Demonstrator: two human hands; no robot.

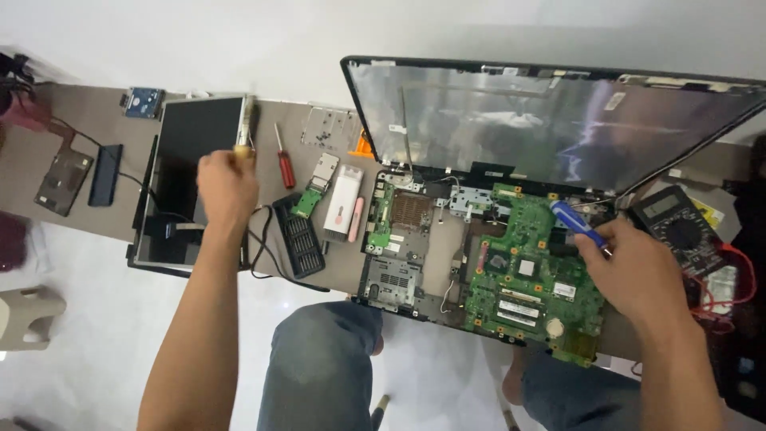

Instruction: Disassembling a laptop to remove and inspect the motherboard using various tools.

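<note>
Green motherboard (527, 275) lies bare; right hand (638, 271) holds blue screwdriver (576, 221).

An electronics repair bench, most likely in a home or small workshop, is being shown. A brown tabletop (96, 120) is being taken up by an opened laptop (479, 263) with its green circuit board (531, 279) laid bare, a detached screen panel (187, 183), a case of screwdriver bits (302, 235), a red-handled screwdriver (283, 160) and a multimeter (678, 227). A white tiled floor (96, 351) is being seen below.
</note>
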